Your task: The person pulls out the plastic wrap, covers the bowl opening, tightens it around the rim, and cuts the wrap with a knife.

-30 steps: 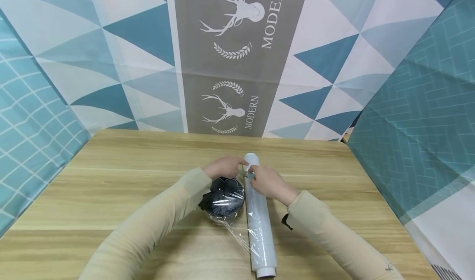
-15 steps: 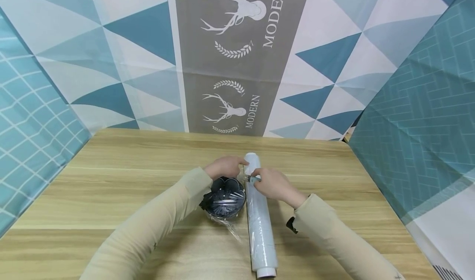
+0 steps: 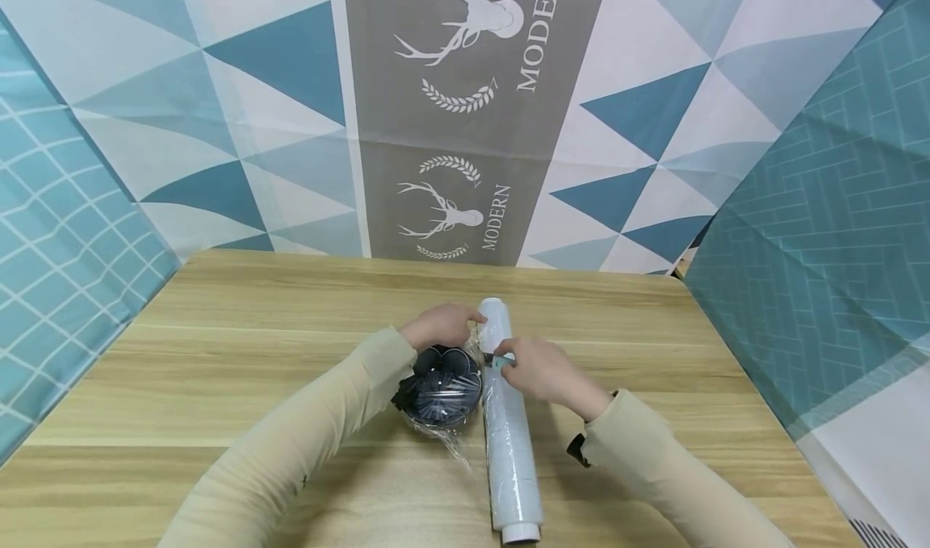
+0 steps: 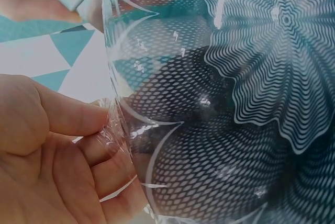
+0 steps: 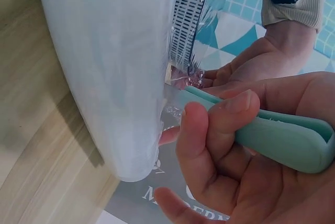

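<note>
Clear film [image 4: 111,131] wraps a dark patterned container [image 3: 440,393] on the wooden table [image 3: 291,314], its gathered edge pinched between the left hand's [image 3: 443,326] thumb and fingers, while the right hand's [image 3: 543,368] fingers curl round a mint-green knife [image 5: 288,143] beside the white roll [image 3: 512,447].

The white film roll [image 3: 511,451] lies beside the film-covered dark basket [image 3: 443,399].

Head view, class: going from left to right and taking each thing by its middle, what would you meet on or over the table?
Left sleeve → dark patterned item → film roll → right hand → right sleeve.
</note>
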The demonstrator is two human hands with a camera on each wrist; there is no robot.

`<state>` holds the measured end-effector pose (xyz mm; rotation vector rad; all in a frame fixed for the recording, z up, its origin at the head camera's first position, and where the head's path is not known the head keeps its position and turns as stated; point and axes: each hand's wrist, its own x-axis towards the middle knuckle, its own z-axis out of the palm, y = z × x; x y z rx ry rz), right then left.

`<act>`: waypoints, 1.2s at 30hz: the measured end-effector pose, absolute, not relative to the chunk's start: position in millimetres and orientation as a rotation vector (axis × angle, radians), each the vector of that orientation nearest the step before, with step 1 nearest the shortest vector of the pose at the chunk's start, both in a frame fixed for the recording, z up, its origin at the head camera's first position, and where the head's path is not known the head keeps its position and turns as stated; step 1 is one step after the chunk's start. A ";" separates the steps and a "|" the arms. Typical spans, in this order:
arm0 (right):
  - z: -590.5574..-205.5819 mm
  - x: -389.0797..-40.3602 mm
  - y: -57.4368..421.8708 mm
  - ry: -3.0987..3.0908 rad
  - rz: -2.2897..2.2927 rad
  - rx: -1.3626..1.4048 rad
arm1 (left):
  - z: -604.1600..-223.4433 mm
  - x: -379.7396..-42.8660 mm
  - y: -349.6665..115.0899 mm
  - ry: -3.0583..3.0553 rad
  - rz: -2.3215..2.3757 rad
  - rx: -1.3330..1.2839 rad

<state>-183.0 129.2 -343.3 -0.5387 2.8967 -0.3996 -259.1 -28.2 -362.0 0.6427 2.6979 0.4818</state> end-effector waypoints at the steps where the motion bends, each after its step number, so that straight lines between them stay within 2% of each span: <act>1: -343.4 -182.0 129.2 2.897 -0.397 -0.541 | -362.1 -258.8 -28.2 2.699 0.489 0.637; 36: -339.4 -139.6 136.0 2.926 -0.448 -0.581 | -364.3 -257.3 -28.5 2.705 0.573 0.632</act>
